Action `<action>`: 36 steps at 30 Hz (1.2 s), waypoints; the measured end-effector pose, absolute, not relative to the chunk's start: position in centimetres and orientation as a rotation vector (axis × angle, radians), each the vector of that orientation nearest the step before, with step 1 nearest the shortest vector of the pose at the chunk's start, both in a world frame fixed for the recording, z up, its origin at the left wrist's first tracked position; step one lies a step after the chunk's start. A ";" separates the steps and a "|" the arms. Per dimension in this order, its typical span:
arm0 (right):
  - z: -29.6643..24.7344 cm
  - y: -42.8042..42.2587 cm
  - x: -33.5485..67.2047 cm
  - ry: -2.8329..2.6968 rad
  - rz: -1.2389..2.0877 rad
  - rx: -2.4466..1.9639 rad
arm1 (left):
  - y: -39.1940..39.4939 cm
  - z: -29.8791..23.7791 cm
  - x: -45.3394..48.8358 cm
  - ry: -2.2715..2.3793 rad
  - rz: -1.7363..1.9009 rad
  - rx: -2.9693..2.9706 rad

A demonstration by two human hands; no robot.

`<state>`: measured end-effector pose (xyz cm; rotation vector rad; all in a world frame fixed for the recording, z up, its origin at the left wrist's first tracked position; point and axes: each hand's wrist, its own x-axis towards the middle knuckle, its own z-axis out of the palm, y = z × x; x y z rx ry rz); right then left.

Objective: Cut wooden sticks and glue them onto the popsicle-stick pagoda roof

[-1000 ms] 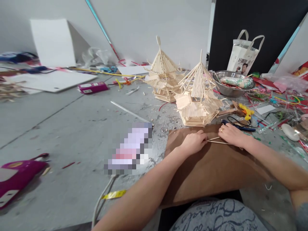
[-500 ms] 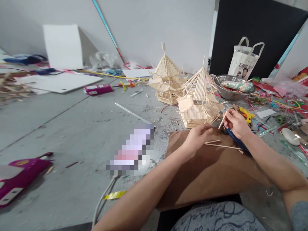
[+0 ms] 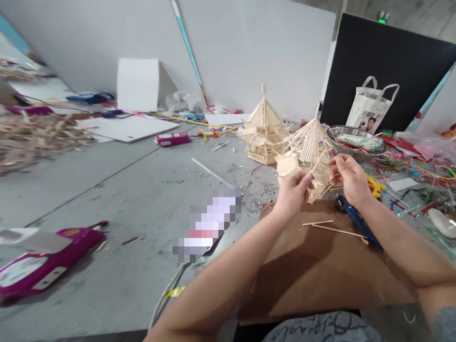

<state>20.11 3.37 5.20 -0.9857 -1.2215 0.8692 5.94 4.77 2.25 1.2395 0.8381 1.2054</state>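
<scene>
My left hand (image 3: 295,191) is closed in a pinch in front of the nearer pavilion model, with what looks like a thin wooden stick at its fingertips, hard to tell from the model behind. My right hand (image 3: 351,179) hovers just right of it, fingers loosely curled and apart, and no stick shows in it. Built of pale wooden sticks, the nearer pavilion model (image 3: 309,147) has a pointed roof; a second pavilion model (image 3: 264,130) stands behind it to the left. Below my hands, loose wooden sticks (image 3: 338,231) and blue-handled pliers (image 3: 359,223) lie on a brown board (image 3: 320,270).
A phone (image 3: 210,223), its screen blurred out, lies left of the board with a cable. Purple power strips (image 3: 53,259) sit on the left. A yellow tool (image 3: 375,186), a steel bowl (image 3: 356,137) of wrapped sticks and a white bag (image 3: 368,107) are at right.
Both hands have moved up toward the nearer model. The stick formerly in my right hand no longer shows there, and my left fingers have come together. The view has turned slightly left.
</scene>
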 end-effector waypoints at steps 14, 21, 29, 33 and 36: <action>5.7 3.7 21.4 -1.368 0.726 -1.166 | 9.6 1.6 5.4 1.007 1.415 1.265; 5.0 3.7 21.9 -1.442 0.690 -1.214 | 9.4 2.5 5.5 0.953 1.384 1.124; 5.0 3.5 21.9 -1.462 0.707 -1.211 | 9.4 2.5 6.3 0.884 1.361 1.001; 4.8 3.4 22.3 -1.466 0.696 -1.230 | 9.5 2.6 6.5 0.876 1.369 0.993; 4.7 3.4 22.5 -1.461 0.698 -1.237 | 9.5 2.7 6.5 0.891 1.367 0.990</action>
